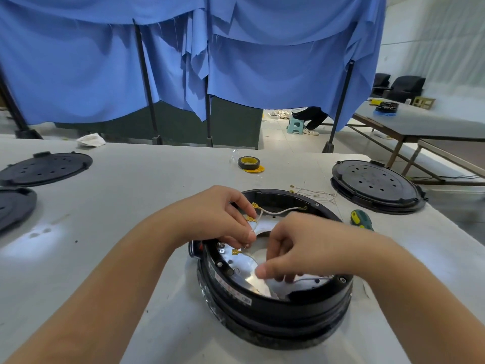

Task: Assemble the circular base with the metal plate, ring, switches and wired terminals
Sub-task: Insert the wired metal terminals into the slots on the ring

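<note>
A black circular base stands on the white table in front of me, open side up. A shiny metal plate lies inside it. White wires with yellow terminals run across the inside. My left hand is over the base's left rim and pinches white wires near the yellow terminals. Over the plate's middle, my right hand has its fingers curled down, pinching a thin white wire. A pair of yellow terminals lies on the plate between my hands.
A green and yellow screwdriver lies right of the base. Loose wired terminals sit behind it. A black round cover is at the right, two more at the left. A tape roll stands at the back.
</note>
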A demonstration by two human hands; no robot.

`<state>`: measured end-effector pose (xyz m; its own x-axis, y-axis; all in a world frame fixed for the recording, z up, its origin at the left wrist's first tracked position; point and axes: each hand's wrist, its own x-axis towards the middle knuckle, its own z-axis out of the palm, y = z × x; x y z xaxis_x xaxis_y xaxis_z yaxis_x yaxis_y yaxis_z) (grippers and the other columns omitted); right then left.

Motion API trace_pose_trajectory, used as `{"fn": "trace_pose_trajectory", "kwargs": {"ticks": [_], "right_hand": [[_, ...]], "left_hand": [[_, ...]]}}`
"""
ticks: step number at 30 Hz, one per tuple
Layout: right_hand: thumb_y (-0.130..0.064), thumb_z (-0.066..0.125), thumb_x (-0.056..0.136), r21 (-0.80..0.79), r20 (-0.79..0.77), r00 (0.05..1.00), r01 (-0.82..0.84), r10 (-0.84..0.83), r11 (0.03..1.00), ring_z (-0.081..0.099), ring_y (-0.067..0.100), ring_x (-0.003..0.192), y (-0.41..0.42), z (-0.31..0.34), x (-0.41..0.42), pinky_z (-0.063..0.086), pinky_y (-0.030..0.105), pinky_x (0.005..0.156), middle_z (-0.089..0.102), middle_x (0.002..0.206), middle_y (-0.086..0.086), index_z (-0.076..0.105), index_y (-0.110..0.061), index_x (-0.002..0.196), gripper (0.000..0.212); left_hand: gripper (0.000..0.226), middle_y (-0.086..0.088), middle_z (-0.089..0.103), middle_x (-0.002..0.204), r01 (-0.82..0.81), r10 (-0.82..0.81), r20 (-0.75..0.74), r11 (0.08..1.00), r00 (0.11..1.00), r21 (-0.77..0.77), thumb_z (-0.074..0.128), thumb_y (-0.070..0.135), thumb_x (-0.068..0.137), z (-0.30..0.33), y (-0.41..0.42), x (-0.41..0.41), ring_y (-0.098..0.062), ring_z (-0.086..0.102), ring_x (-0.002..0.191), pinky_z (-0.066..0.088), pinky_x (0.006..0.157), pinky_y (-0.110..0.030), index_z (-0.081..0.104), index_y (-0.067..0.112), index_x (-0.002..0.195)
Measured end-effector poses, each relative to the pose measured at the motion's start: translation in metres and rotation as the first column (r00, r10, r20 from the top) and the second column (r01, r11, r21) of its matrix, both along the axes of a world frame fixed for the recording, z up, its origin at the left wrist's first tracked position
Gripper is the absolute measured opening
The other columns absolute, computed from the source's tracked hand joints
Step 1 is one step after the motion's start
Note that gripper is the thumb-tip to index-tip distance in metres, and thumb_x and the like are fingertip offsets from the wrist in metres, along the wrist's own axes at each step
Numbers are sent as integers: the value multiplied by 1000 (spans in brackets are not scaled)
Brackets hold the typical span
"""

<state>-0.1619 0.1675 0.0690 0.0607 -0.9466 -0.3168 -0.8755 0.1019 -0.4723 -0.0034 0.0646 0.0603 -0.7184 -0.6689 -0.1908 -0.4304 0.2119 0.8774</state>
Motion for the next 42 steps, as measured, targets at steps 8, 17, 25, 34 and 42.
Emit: {"fn": "trace_pose_trajectory", "kwargs": {"ticks": [8, 17, 25, 34, 42], "right_hand": [[-36, 73, 80, -422, 160, 960, 277, -230, 863, 62, 6, 74, -13, -3, -8, 56, 32, 73, 66, 86, -10, 67, -27, 90, 15], [-34, 70, 84, -433, 232, 942, 322, -240, 842, 51, -8, 54, -26, -22, -8, 35, 14, 55, 61, 68, -18, 70, -32, 80, 4], [-30, 72, 81, -358, 295, 928, 327, -226, 875, 64, 6, 69, -29, -28, -10, 58, 32, 74, 71, 71, -9, 76, -25, 76, 8], [-26, 74, 81, -281, 216, 960, 238, -180, 930, 65, 11, 61, -44, -26, -5, 59, 32, 72, 71, 65, 0, 76, -20, 76, 8], [-21, 71, 83, -279, 161, 972, 210, -170, 937, 69, 15, 72, -69, -29, 2, 53, 24, 62, 72, 73, 2, 72, -23, 77, 6]], "left_hand": [[29, -2, 75, 77, 13, -10, 40, 997, 999, -74, 79, 7, 75, -2, 0, -2, -13, 72, 66, 57, 62, -22, 63, 17, 96], [29, 11, 75, 79, 76, -46, 117, 959, 992, -272, 82, 22, 72, -1, 2, -2, -3, 70, 75, 57, 76, -26, 64, 28, 95], [16, 11, 70, 85, -209, 250, 47, 888, 967, -409, 75, 37, 79, 12, -16, 22, -2, 64, 72, 45, 58, -19, 69, 29, 90], [36, -1, 67, 112, -213, 322, 219, 887, 921, -411, 64, 33, 89, -8, -27, 15, -15, 63, 91, 51, 83, -30, 65, 15, 119], [24, -5, 71, 93, -347, 480, 137, 778, 867, -524, 56, 32, 90, -33, -27, -6, -22, 64, 88, 53, 81, -35, 71, 15, 95]]}}
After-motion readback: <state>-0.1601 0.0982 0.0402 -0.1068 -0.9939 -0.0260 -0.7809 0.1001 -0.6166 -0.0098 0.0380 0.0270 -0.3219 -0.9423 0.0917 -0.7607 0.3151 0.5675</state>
